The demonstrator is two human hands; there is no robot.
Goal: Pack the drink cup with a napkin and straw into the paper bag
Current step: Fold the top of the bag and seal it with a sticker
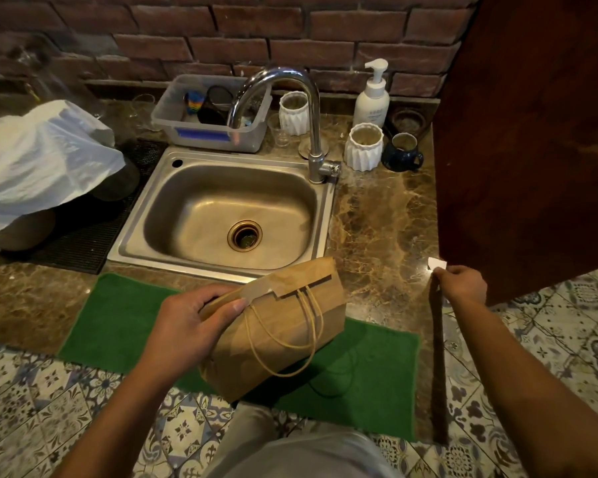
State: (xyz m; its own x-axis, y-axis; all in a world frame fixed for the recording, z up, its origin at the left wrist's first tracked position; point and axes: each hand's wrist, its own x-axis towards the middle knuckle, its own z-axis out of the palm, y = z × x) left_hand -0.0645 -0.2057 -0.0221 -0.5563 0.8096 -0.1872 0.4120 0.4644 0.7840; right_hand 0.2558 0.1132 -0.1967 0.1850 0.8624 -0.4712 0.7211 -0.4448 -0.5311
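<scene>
**A:** Marbled brown worktop (377, 229), brick wall behind, steel sink (228, 215) set into it. Where is the bag?

**B:** Off the surface. The paper bag (283, 332) is held tilted above the green mat (118, 322), just in front of the sink's near rim. Its top is folded over flat and the two cord handles hang loose down its face.

**A:** Who has it?

**B:** The left hand (187, 326), its grip clamped on the folded top corner, thumb over the flap. The right hand (463, 284) is well apart, at the worktop's right edge, fingers pinched together on a small white slip (436, 263); I cannot tell what that slip is.

**A:** How would it handle?

**B:** My guess is light but not empty: the body looks filled out. No cup, napkin or straw shows, so I cannot say what is inside. Kraft paper creases and tears at the fold, so a drink would be safer carried upright, by the handles or with a palm under the base.

**A:** Anything in the way?

**B:** The open sink lies right behind it. Farther back stand a tap (290, 108), a plastic tub (211, 132), white ribbed pots (365, 148), a dark mug (403, 153) and a soap pump (373, 98). White cloth (42, 163) covers things at left, and a dark wooden panel (532, 132) hangs at right, close over the right hand.
</scene>
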